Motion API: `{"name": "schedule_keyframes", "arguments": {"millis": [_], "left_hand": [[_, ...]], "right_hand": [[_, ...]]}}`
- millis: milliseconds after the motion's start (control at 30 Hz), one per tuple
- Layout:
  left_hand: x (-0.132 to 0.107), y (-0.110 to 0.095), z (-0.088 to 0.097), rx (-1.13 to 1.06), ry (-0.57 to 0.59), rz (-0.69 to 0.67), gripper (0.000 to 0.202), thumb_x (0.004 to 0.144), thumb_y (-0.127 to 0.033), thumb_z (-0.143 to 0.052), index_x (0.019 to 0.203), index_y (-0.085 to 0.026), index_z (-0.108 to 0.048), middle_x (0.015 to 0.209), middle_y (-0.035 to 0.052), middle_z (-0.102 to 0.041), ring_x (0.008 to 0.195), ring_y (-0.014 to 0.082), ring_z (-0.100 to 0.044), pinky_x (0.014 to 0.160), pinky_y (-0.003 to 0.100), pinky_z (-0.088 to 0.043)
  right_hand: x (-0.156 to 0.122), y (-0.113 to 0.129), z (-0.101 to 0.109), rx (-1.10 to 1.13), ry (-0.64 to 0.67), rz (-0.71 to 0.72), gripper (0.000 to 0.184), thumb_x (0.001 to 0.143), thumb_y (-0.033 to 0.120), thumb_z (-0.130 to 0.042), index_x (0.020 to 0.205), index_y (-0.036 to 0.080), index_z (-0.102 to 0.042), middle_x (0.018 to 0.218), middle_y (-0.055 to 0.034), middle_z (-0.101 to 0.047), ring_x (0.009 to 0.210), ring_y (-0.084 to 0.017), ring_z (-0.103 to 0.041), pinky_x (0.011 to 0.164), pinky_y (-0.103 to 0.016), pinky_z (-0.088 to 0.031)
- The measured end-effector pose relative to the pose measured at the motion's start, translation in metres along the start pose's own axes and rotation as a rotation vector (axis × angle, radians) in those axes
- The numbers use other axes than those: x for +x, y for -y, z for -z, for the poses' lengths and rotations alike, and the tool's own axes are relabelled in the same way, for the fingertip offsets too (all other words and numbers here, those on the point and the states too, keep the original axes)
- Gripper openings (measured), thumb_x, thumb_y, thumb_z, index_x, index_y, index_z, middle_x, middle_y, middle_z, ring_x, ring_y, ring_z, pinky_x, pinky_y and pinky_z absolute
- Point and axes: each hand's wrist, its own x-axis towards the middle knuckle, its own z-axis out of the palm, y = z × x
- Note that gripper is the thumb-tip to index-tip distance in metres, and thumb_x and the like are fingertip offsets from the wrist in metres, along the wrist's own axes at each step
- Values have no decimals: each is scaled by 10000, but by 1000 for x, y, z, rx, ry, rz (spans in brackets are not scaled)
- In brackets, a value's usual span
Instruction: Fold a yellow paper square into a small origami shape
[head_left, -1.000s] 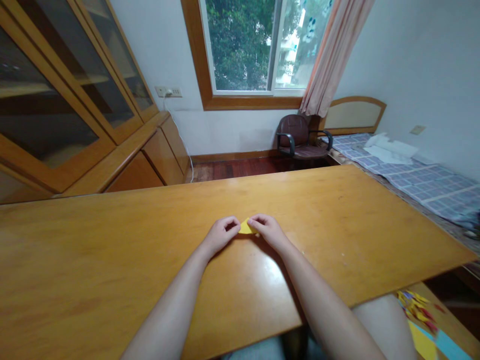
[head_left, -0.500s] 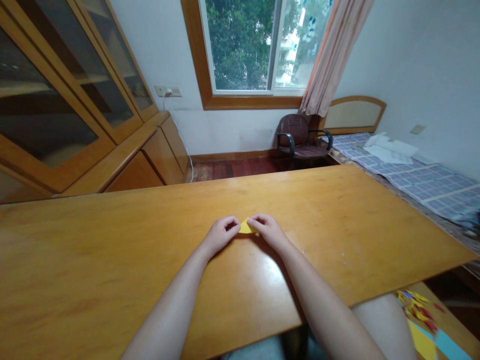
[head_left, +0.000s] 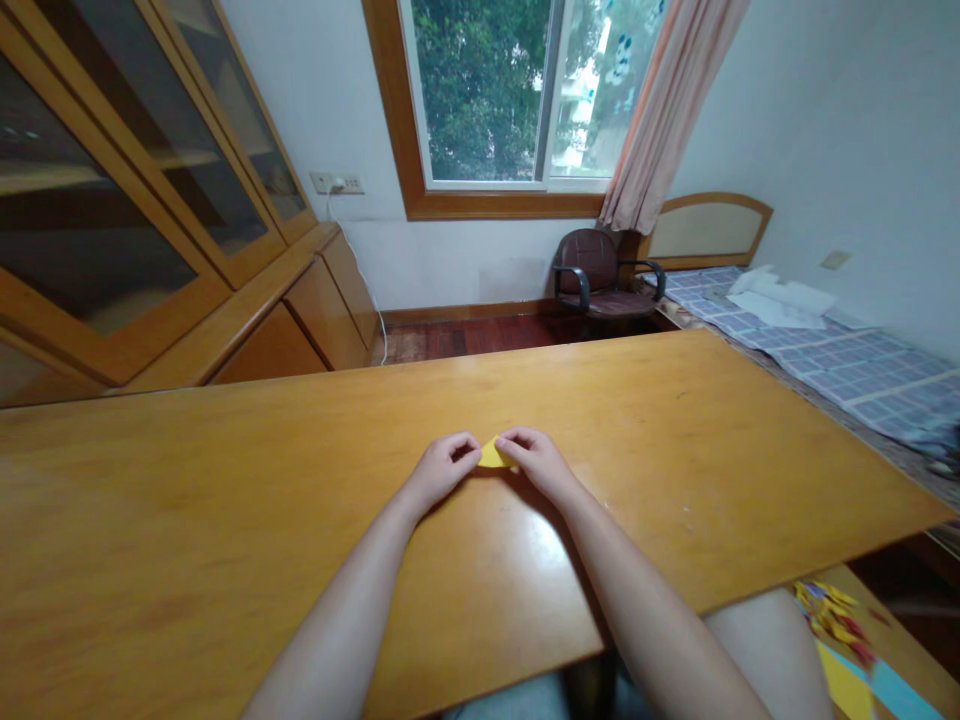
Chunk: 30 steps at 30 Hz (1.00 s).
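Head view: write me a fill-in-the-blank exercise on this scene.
1. The left hand and right hand together pinch a small ____ paper.
2. Both hands rest on a wooden ____.
3. A pink ____ hangs beside the window.
Missing words: yellow; table; curtain.

Table: long orange-brown wooden table (head_left: 225, 480), smooth varnish, glossy sheen.
Paper: small yellow folded paper piece (head_left: 493, 455), mid-table, thin, matt.
Cabinet: tall wooden glass-doored cabinet (head_left: 150, 230), left of the table, polished wood, reflective panes.
Chair: dark red padded armchair (head_left: 598, 265), beyond the table, leather-like, faintly shiny.
Curtain: pink cloth curtain (head_left: 667, 120), beyond the table, matt.
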Motion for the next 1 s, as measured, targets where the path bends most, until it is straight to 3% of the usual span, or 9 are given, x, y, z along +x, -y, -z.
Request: {"name": "schedule_keyframes", "arguments": {"millis": [600,833,1000], "left_hand": [[-1,-1,0,9,-11,-13,166,803,-295,-544,712,-169,-603,684,-16,-594,667,140,-523,644,236,-399],[-1,-4,0,1,66,51,258,819,-366,-560,701,-158,-655,673,10,-652,644,147,-553,624,244,-400],[-2,-5,-1,-24,52,61,263,818,-365,-564,674,-161,-646,650,11,-659,625,144,-567,612,237,-406]], "right_hand": [[1,-5,1,16,-22,14,258,760,408,-662,774,151,-671,672,10,-591,604,-117,-494,579,-239,-380],[2,-6,1,6,-28,33,258,768,409,-654,777,151,-676,710,-2,-616,648,-129,-520,613,-246,-393],[1,-4,1,1,-40,27,281,764,435,-650,773,156,-678,693,-2,-604,629,-130,-501,587,-243,-385]]}}
